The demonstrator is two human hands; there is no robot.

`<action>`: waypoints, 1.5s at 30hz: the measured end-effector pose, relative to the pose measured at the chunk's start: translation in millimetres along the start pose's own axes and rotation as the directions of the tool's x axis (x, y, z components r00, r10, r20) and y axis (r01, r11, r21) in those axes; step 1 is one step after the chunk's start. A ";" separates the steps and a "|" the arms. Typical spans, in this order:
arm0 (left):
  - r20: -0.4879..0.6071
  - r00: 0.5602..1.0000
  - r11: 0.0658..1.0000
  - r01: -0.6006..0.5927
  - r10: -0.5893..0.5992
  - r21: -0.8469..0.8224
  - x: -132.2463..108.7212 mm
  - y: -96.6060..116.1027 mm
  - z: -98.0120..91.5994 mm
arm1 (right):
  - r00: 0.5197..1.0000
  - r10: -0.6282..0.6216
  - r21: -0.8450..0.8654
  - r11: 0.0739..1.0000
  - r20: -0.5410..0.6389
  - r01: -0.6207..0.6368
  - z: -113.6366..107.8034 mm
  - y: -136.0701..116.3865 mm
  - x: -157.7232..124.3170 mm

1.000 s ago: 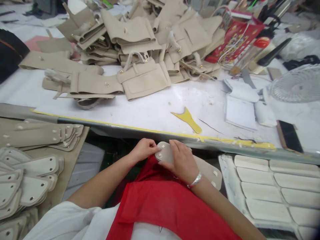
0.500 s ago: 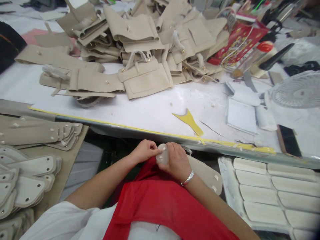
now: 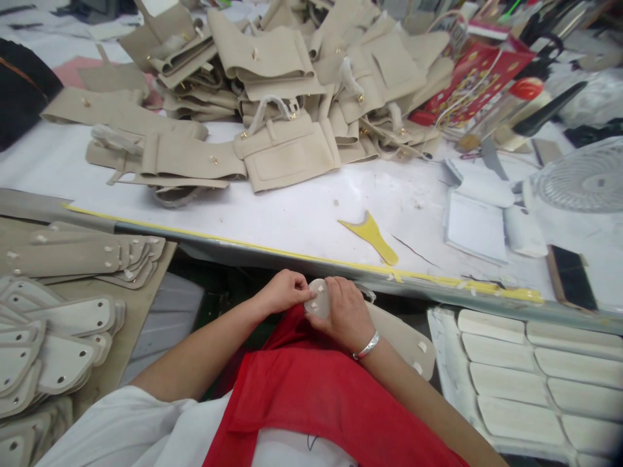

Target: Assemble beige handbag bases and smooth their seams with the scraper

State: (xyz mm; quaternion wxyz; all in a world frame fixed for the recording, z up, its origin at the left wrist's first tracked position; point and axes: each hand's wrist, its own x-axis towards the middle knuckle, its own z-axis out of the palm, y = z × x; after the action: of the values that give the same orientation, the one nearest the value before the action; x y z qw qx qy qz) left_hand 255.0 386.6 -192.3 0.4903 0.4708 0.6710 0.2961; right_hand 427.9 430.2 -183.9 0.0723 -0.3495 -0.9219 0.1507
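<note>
The left hand [image 3: 287, 290] comes in with the forearm slanting up and away from the body, fingers curled, thumb and forefinger pinching the rounded end of a beige strip [image 3: 403, 334]. The right hand [image 3: 346, 311] lies back-up across the strip, fingers together and bent over its far edge, gripping it; a bracelet [image 3: 367, 346] circles that wrist. The strip is just in front of the table's near edge, above the red apron [image 3: 302, 389], its other end reaching out past the right forearm.

The white table [image 3: 292, 211] has yellow tape [image 3: 233, 241] along its edge. On it lie a yellow tool [image 3: 374, 240], a notepad [image 3: 476, 224], a phone [image 3: 572, 277] and a fan [image 3: 581, 175], with beige bags [image 3: 292, 152] heaped behind. At left, a board [image 3: 114, 373] bears stacked pieces [image 3: 63, 321]; at right, a tray [image 3: 442, 347] holds rows of pale panels [image 3: 518, 405].
</note>
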 end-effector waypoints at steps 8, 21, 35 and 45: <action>-0.017 1.000 1.000 -0.004 0.004 0.005 0.8 -3.6 4.6 | 1.000 -0.013 0.040 0.999 0.018 0.012 -0.9 -0.1 1.6; 0.150 0.838 0.646 -0.507 0.525 0.571 4.0 28.2 11.9 | 0.994 0.075 0.113 0.990 0.074 -0.083 -66.7 94.9 -103.4; 0.493 0.766 0.495 -0.643 0.412 0.584 18.8 41.3 48.3 | 0.998 -0.001 0.096 0.995 0.064 -0.005 -45.3 97.3 -101.1; 0.493 0.783 0.472 -0.622 0.379 0.624 14.2 46.8 52.0 | 0.998 0.008 0.085 0.996 0.058 -0.013 -47.8 93.4 -103.6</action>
State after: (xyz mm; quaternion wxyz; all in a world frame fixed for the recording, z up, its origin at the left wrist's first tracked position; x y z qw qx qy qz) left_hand 318.6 414.2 -175.4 0.2264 0.8455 0.4815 0.0457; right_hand 574.6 438.4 -172.3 0.0597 -0.3462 -0.9145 0.2006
